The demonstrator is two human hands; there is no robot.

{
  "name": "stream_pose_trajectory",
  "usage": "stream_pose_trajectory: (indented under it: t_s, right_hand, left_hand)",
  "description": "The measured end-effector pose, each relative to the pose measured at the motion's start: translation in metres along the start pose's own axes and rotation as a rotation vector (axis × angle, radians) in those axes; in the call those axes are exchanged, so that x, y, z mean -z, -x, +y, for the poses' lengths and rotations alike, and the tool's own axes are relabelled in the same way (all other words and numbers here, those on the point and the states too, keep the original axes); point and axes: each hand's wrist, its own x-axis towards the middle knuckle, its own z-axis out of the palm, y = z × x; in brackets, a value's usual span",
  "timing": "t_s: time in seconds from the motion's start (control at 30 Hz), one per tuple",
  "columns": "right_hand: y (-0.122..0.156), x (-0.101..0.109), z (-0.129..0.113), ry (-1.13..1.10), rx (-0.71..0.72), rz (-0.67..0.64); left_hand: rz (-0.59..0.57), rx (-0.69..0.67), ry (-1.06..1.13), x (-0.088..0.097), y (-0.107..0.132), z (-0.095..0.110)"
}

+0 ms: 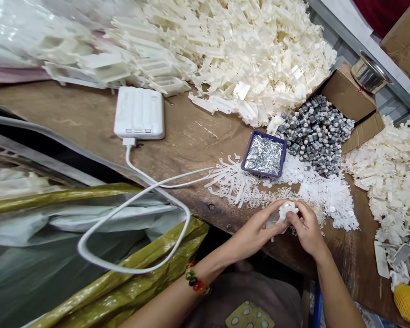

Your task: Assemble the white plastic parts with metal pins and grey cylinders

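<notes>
A small white plastic part (287,209) is held between both hands over the front edge of the wooden table. My left hand (264,221) is closed round its left side, and my right hand (306,225) pinches it from the right with thumb and fingers. Its exact kind is hard to make out, as fingers cover much of it. Just beyond the hands lie small cream-coloured pieces (276,195), white stick-like strips (234,180) and thin translucent white discs (331,196). A dark blue square tray (284,157) of shiny metal pins stands behind them.
A large heap of cream plastic parts (246,50) covers the back. Grey cylindrical pieces (316,130) spill from a cardboard box (350,93), near a metal bowl (369,73). A white power bank (140,111) has a looping white cable (187,218). More cream parts (392,177) lie right.
</notes>
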Motion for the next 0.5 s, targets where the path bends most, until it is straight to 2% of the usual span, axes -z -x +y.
stream_pose_trajectory:
  t_s: [0.1,0.3,0.5]
  right_hand:
    - [-0.0034,-0.0024,-0.0005,-0.041,-0.006,-0.007]
    - [0.0022,-0.0036,-0.0019,-0.09,0.013,-0.037]
    - [0.0043,-0.0082,0.0017,-0.169,0.02,0.084]
  left_hand:
    - [-0.018,-0.008,-0.034,0.0039,0.0008,0.0026]
    - [0.035,-0.033,-0.109,0.0063,0.0023,0.0053]
    - [0.043,-0.099,-0.211,0.0031,0.0028,0.0045]
